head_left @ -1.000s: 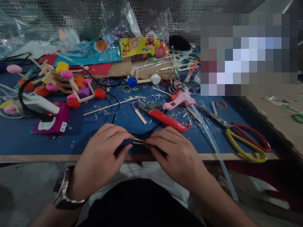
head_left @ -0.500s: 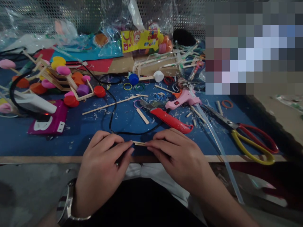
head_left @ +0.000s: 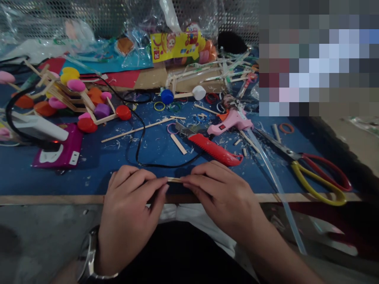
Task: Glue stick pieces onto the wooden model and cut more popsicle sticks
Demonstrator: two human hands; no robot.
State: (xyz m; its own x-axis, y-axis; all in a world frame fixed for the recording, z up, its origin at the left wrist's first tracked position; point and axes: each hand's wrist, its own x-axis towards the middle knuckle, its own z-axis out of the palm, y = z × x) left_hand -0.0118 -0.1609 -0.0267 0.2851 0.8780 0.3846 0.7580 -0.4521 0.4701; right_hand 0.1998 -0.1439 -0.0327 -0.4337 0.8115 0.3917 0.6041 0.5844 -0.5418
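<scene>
Two thin wooden sticks (head_left: pixel 174 180), lying side by side, stretch between my hands just above the table's front edge. My left hand (head_left: pixel 134 211) pinches their left end between thumb and fingers. At the other end, my right hand (head_left: pixel 223 195) grips them with its fingertips. Only a short middle length shows; the ends are hidden by the fingers. Beyond my hands lie a red utility knife (head_left: pixel 214 149), a flat wooden piece (head_left: pixel 178 144) and a pink glue gun (head_left: pixel 231 123).
Scissors (head_left: pixel 316 173) with red and yellow handles lie at the right. A clear glue stick (head_left: pixel 275 185) overhangs the front edge. A purple power socket (head_left: pixel 69 148) and coloured craft models (head_left: pixel 85 102) are on the left. A black cable (head_left: pixel 142 142) crosses the table.
My left hand has shifted very slightly right, nearer my right hand, so a little less of the sticks shows. Both hands keep their grip. The view has shifted slightly.
</scene>
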